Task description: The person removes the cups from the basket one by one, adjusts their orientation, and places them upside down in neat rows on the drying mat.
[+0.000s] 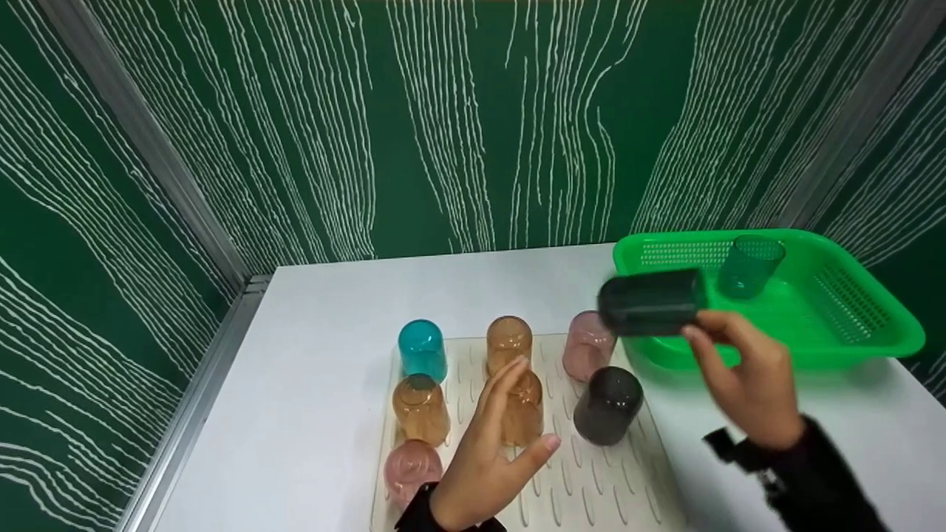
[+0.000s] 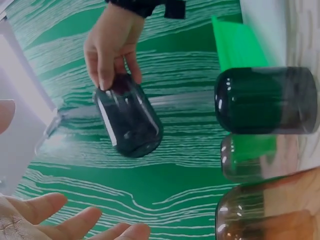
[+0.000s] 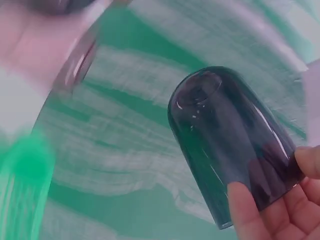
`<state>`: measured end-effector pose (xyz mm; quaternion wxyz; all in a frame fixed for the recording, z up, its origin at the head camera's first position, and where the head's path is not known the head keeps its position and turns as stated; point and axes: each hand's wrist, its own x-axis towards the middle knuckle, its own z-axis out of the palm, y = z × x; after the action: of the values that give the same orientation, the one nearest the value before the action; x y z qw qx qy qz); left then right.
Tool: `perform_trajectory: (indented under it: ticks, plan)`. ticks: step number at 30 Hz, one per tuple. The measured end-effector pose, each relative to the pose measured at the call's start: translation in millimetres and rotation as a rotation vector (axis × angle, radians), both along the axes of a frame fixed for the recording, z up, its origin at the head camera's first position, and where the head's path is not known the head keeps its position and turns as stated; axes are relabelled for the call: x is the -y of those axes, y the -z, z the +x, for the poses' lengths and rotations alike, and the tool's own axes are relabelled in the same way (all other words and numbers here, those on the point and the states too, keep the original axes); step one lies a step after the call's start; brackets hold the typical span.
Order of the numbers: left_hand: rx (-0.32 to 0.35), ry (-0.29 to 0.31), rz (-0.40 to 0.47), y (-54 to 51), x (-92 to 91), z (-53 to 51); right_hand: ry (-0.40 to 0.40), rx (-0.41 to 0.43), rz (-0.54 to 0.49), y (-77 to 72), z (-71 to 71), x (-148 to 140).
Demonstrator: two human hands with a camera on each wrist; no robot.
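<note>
My right hand (image 1: 754,377) holds a dark grey tumbler (image 1: 650,301) by its rim end, lying sideways in the air beside the green basket. In the right wrist view, thumb and fingers pinch the see-through tumbler (image 3: 230,140) near its open end. Over the white ribbed mat (image 1: 591,488) my left hand (image 1: 491,451) is spread, fingers straight and holding nothing; it partly hides an amber tumbler (image 1: 526,414). Another dark grey tumbler (image 1: 610,406) stands upside down on the mat's right side, with a pink tumbler (image 1: 587,347) behind it.
Upside down on the mat are also a teal tumbler (image 1: 423,351), amber tumblers (image 1: 421,414) and a pink tumbler (image 1: 411,469). The green basket (image 1: 879,343) at the right holds a teal tumbler (image 1: 750,266). Green walls (image 1: 443,111) with white lines enclose the white table (image 1: 295,369).
</note>
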<state>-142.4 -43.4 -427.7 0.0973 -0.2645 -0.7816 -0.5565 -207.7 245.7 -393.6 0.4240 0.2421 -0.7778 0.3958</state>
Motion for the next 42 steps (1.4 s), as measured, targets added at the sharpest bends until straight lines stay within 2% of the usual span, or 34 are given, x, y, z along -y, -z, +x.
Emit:
perform_trajectory:
  ticks: [5,8,11,15,19,24,29,31,34,38,42]
  plan:
    - [0.063,0.018,0.036,-0.3,0.3,1.4,-0.190,-0.027,-0.093,19.9,28.2,31]
    - [0.124,0.042,0.090,-0.7,-0.2,2.2,-0.260,0.004,-0.107,23.5,40.9,47]
    - [0.179,0.070,0.192,-0.8,-0.5,2.7,-0.318,0.038,-0.107,23.4,49.4,58]
    - [0.217,0.101,0.335,-2.6,-0.2,2.5,-0.397,0.043,-0.121,24.1,52.9,69]
    - [0.238,0.108,0.420,-4.3,-0.3,3.0,-0.444,0.054,-0.121,26.0,55.5,76]
    - [0.238,0.081,0.450,-6.5,0.9,3.6,-0.490,0.087,-0.137,27.2,58.8,78]
    - [0.226,0.049,0.418,-10.1,3.1,5.6,-0.565,0.122,-0.170,28.4,58.9,76]
    - [0.211,0.033,0.394,-11.8,4.3,6.2,-0.588,0.128,-0.177,28.6,58.1,75]
    - [0.146,-0.017,0.330,-13.9,7.0,6.7,-0.559,0.138,-0.147,28.1,56.9,73]
    - [-0.025,-0.122,0.194,-15.6,13.9,6.3,-0.476,0.186,-0.137,25.6,53.5,67]
    - [-0.180,-0.176,0.039,-18.8,23.4,6.4,-0.482,0.233,-0.213,24.2,46.8,59]
